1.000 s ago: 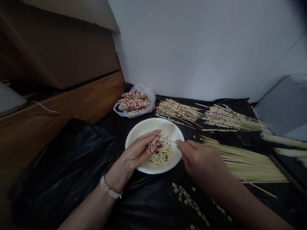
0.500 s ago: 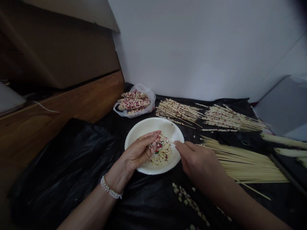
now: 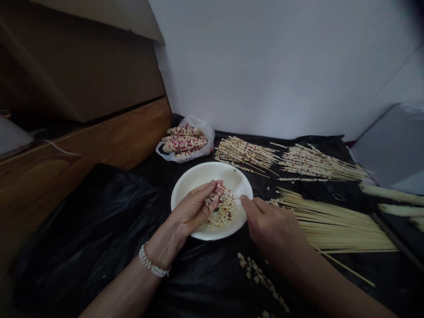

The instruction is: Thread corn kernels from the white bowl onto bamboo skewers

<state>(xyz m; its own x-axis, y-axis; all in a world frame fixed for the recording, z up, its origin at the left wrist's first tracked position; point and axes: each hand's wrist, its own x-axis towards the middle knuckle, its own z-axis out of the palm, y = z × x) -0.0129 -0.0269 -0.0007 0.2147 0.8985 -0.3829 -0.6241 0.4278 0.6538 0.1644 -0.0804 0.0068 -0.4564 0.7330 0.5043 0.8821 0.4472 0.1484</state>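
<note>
A white bowl [image 3: 180, 187] holds loose cream and dark red corn kernels [image 3: 225, 212]. My left hand [image 3: 198, 207] is over the bowl's left side, palm turned up, its curled fingers holding several kernels near the tip of a thin stick. My right hand [image 3: 273, 221], at the bowl's right rim, is closed on that stick. Kernels are threaded on the stick [image 3: 230, 192] between my hands; its far end is hidden in my right hand.
Corn cobs [image 3: 183, 143] lie in a plastic bag behind the bowl. Kernel-covered skewers [image 3: 245, 152] form two piles at the back right. Bare sticks [image 3: 344, 225] lie right of my right hand. Loose kernels [image 3: 260, 276] are scattered on the black plastic sheet [image 3: 109, 221].
The fingertips of my left hand have closed in a little at the stick's tip. My right hand stays nearly in place with the stick.
</note>
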